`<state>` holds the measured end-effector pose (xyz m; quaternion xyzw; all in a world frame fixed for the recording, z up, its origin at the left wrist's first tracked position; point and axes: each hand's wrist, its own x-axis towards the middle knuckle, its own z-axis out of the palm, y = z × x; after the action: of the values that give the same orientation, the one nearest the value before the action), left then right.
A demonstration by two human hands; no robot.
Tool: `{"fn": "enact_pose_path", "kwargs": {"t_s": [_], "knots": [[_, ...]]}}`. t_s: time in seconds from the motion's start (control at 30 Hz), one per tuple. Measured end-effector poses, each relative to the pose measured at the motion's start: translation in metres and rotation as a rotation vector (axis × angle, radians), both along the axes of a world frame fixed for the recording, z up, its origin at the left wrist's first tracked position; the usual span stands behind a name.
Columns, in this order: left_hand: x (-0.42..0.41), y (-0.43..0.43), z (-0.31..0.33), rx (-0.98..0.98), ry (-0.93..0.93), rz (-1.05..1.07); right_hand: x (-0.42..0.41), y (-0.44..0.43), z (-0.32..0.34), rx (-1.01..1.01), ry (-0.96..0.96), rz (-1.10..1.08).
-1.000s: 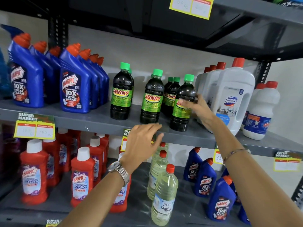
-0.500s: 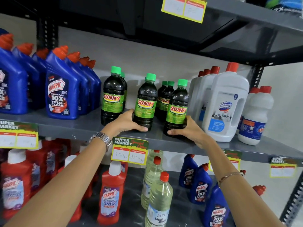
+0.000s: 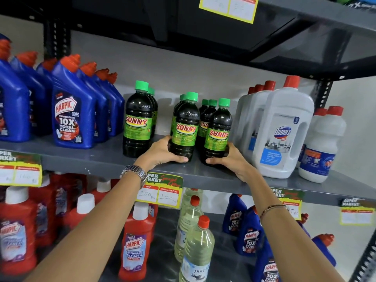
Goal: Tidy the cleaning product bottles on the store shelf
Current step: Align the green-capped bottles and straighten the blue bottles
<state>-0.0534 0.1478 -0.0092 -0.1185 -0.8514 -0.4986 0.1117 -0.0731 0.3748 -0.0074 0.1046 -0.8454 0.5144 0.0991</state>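
Note:
Dark Sunny bottles with green caps stand in three short rows on the grey middle shelf. My left hand grips the base of the middle front Sunny bottle. My right hand grips the base of the right front Sunny bottle. The two held bottles stand upright and close together, almost touching. A third front Sunny bottle stands apart to the left, untouched. More Sunny bottles are partly hidden behind each front one.
Blue Harpic bottles fill the shelf's left end. White Domex jugs and a smaller white bottle stand to the right. Below are red Harpic bottles, clear bottles and more blue ones. Price tags hang on the shelf edge.
One second ago my left hand hung below the shelf and my right hand held the right bottle higher up. Both hands now grip bottle bases, and the middle bottle has moved right toward the right one.

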Motion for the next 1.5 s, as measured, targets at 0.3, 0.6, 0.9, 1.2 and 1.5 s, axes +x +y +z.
{"fn": "enact_pose_path", "kwargs": {"t_s": [0.3,0.6,0.9,1.2,1.5], "knots": [[0.0,-0.004,-0.003,0.0,0.022,0.012,-0.002,0.002,-0.004,-0.017,0.003,-0.056],[-0.004,-0.005,-0.005,-0.006,0.022,0.026,-0.004,0.004,-0.006,-0.012,0.008,-0.042],[0.012,-0.007,-0.011,-0.034,0.125,0.063,0.02,0.0,-0.007,0.004,0.013,-0.111],[0.04,-0.074,-0.014,0.129,0.644,0.529,0.068,-0.094,-0.013,0.253,0.34,-0.221],[0.011,-0.12,-0.006,0.007,0.129,0.065,0.031,-0.112,0.006,-0.073,-0.027,-0.146]]}}
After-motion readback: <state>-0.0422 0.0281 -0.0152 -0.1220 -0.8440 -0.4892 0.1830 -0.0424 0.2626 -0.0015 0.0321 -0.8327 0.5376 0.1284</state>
